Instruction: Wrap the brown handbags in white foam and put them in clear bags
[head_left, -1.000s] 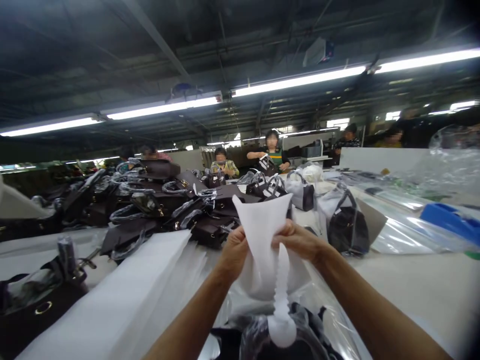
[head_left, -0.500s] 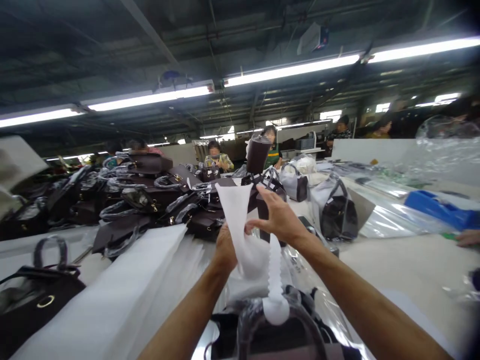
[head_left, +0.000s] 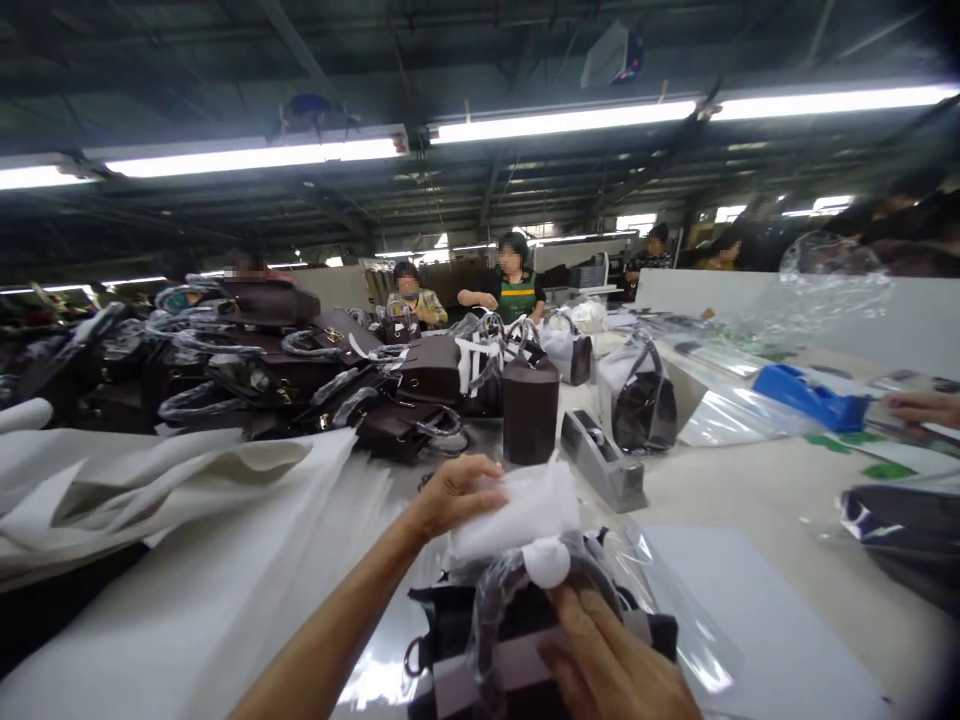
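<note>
My left hand (head_left: 448, 494) is closed on a folded white foam sheet (head_left: 525, 508) and holds it down over a dark handbag (head_left: 517, 640) at the table's near edge. The bag's handle (head_left: 498, 590) is wrapped in clear plastic. My right hand (head_left: 611, 665) lies flat on the front of that bag, fingers stretched out. A roll of white foam (head_left: 547, 561) sits at the top of the bag between the two hands.
A stack of white sheets (head_left: 187, 590) lies left. Beyond are a pile of dark handbags (head_left: 300, 370), a dark cylinder (head_left: 530, 410), a grey tape dispenser (head_left: 604, 462), a blue one (head_left: 810, 396) and plastic-bagged handbags (head_left: 643, 405). Other people work at the far end; someone's hand (head_left: 922, 408) rests right.
Both hands have come down from chest height. The white foam sheet, held up before, is now pressed onto the bag. My right hand let go of it and moved onto the bag's front.
</note>
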